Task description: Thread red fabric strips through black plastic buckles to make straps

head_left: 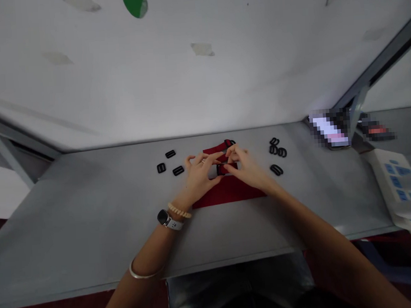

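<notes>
My left hand [199,177], with a watch and bracelets on the arm, is closed at the fingertips on a small black slider buckle [220,170]. My right hand [249,169] pinches the red webbing strap [231,167] that meets this buckle. How the strap is threaded cannot be made out behind the fingers. Beneath both hands lies a flat red fabric piece [229,192]. Just beyond the fingers another red strap [215,148] lies on the table, with a black buckle [228,143] at its right end.
Three loose black sliders [170,153] lie left of my hands on the grey table [99,203]. Several black rings and buckles [282,152] lie to the right. A phone [330,129], partly pixelated, and a white machine [390,183] stand farther right. A white wall [173,95] rises behind.
</notes>
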A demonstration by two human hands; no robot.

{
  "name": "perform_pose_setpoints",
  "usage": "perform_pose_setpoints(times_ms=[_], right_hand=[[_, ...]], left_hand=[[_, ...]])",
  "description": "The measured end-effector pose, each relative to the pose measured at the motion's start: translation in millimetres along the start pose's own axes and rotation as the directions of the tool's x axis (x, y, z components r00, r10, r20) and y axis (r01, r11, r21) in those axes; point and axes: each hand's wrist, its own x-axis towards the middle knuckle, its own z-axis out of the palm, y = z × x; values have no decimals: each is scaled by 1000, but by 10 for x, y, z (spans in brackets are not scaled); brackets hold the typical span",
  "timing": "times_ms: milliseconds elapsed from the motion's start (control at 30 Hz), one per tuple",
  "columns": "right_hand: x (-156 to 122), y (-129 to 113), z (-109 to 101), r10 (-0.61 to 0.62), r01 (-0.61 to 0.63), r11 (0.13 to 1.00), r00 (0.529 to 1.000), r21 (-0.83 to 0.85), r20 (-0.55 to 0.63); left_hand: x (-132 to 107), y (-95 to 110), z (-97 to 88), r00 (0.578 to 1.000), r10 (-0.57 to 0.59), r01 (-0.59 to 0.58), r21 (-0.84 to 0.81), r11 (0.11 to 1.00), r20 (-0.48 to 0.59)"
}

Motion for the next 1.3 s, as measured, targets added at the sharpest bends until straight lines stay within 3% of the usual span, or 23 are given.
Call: perform_pose_setpoints(times_ms=[167,533,667,967,1100,1200,1300], right_hand=[[-11,55,154,-28,25,989,999,-149,-22],[-135,-56,324,-218,173,927,971,-334,-101],[-147,-87,339,-199,138,902,974,-410,-110],[-142,-56,316,-92,31,890,989,-454,-113],[-107,-51,232,-34,15,944,998,-330,-54],[-52,-42,119,23,-21,999,997,-30,72],[4,6,-8,70,-102,970,986,220,150]], left_hand=[[-4,92,3,999,36,-39,82,996,41],[-26,168,65,994,17,-17,-1,1000,-106],[-39,195,61,986,18,-22,-21,1000,-163],[-40,220,17,982,89,-88,9,996,-166],[-28,206,23,982,38,-43,-27,999,-186],[-7,184,-4,980,-26,11,-78,997,-198],[19,138,-78,967,-111,76,-159,984,-227]])
